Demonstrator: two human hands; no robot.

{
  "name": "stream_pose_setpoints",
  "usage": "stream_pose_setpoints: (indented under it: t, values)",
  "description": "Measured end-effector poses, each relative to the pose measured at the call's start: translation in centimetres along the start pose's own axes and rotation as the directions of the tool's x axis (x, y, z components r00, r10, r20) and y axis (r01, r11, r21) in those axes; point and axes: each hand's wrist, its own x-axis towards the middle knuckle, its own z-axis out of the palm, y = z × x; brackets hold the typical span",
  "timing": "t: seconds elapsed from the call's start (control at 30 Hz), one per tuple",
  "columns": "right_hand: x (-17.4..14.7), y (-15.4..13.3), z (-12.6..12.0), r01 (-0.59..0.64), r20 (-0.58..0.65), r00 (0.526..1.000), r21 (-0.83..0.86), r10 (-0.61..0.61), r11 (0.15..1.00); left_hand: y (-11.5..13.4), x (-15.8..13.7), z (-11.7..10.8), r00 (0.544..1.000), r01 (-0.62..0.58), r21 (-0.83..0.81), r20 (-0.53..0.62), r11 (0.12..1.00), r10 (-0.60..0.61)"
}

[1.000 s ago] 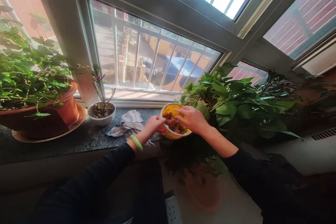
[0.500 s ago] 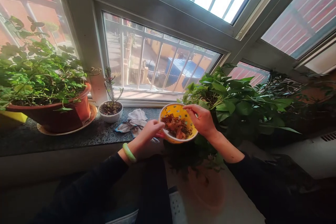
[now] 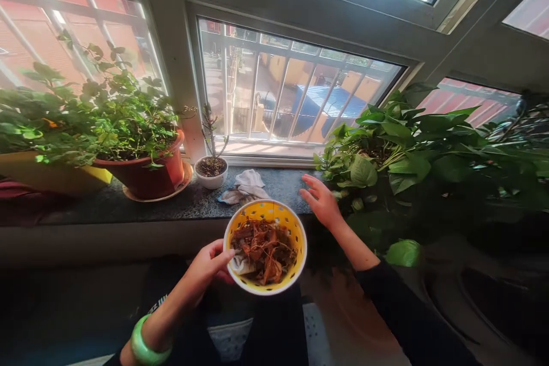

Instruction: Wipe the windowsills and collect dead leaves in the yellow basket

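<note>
My left hand (image 3: 211, 266) grips the near left rim of a yellow basket (image 3: 299, 234) with a white rim and small holes in its wall. Dry brown leaves (image 3: 268, 249) fill much of it, and a crumpled whitish piece (image 3: 241, 264) lies at their left. My right hand (image 3: 321, 200) hovers over the stone sill's edge with its fingers apart and nothing in them. It is close to the leafy green plant (image 3: 398, 148) on the right. Beyond the basket, grey-white cloth gloves (image 3: 249, 184) lie crumpled on the sill.
On the stone sill (image 3: 283, 183) stand a small white pot (image 3: 212, 180) with a thin spiky plant and a big reddish-brown pot (image 3: 141, 174) on a saucer. Farther left is a yellow planter (image 3: 51, 174). A barred window (image 3: 295, 86) rises behind.
The basket has come down and nearer to me in my left hand. My right hand has left its rim and opened, now apart from it. The view has shifted left.
</note>
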Motion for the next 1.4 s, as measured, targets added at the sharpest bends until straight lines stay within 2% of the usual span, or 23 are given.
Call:
stream_pose_setpoints:
  t: [0.13,0.23,0.33,0.43,0.5,0.57,0.63,0.7,0.77,0.8,0.87,0.93,1.03,1.2,1.3,1.4]
  values:
    - [1.4,-0.4,6.7,0.092,0.238,0.971,-0.233,-0.035,0.968,-3.5,-2.5,-1.5,0.993,0.035,0.002,-0.114,0.999,-0.034]
    - [2.0,-1.3,12.0,0.183,0.351,0.933,-0.289,-0.073,0.94,-5.9,-3.4,-1.8,0.979,0.044,-0.027,-0.197,0.999,-0.049]
    - [2.6,-1.4,16.3,0.227,0.356,0.928,-0.296,-0.113,0.928,-7.7,-3.5,-1.7,0.963,0.015,-0.057,-0.268,0.998,-0.03]
    - [3.6,-0.8,18.2,0.224,0.254,0.955,-0.264,-0.156,0.938,-9.1,-2.8,-1.6,0.956,0.01,-0.058,-0.293,0.998,-0.027]
    - [4.5,-0.3,17.5,0.18,0.128,0.979,-0.201,-0.157,0.963,-9.9,-2.0,-1.6,0.954,0.021,-0.051,-0.296,0.998,-0.035]
    - [5.3,0.5,15.1,0.12,-0.064,0.99,-0.126,-0.129,0.985,-10.9,-1.2,-1.8,0.953,0.033,-0.048,-0.299,0.998,-0.046]
    - [5.6,1.8,11.2,0.079,-0.282,0.954,-0.099,-0.104,0.992,-11.8,-0.6,-2.0,0.953,0.047,-0.057,-0.296,0.997,-0.062]
    - [5.3,3.9,6.6,0.031,-0.437,0.893,-0.171,-0.104,0.985,-12.6,0.0,-2.2,0.954,0.062,-0.07,-0.288,0.996,-0.08]
    - [4.4,6.8,2.5,-0.041,-0.505,0.855,-0.298,-0.12,0.954,-13.3,0.5,-2.4,0.956,0.071,-0.077,-0.279,0.994,-0.09]
    - [3.8,8.4,1.0,-0.089,-0.504,0.857,-0.355,-0.11,0.931,-13.7,0.8,-2.5,0.956,0.075,-0.076,-0.277,0.994,-0.094]
    - [2.7,11.7,-0.9,-0.198,-0.449,0.893,-0.425,-0.016,0.883,-14.3,1.5,-2.7,0.954,0.095,-0.071,-0.28,0.993,-0.111]
    - [2.4,14.4,-1.1,-0.273,-0.384,0.919,-0.46,0.088,0.845,-15.0,2.2,-2.8,0.947,0.129,-0.067,-0.288,0.989,-0.144]
    - [4.4,16.6,0.3,-0.343,-0.367,0.913,-0.464,0.175,0.816,-15.9,2.9,-3.0,0.936,0.159,-0.07,-0.307,0.985,-0.173]
    - [10.4,16.1,3.8,-0.433,-0.393,0.878,-0.407,0.274,0.804,-15.8,2.8,-3.0,0.92,0.156,-0.081,-0.352,0.984,-0.174]
    - [11.3,14.4,6.0,-0.355,-0.307,0.922,-0.425,0.236,0.833,-15.2,2.8,-3.2,0.908,0.158,-0.096,-0.378,0.983,-0.182]
    - [9.4,11.6,8.4,-0.129,-0.12,0.989,-0.358,0.092,0.925,-14.8,3.2,-3.5,0.892,0.176,-0.108,-0.402,0.978,-0.205]
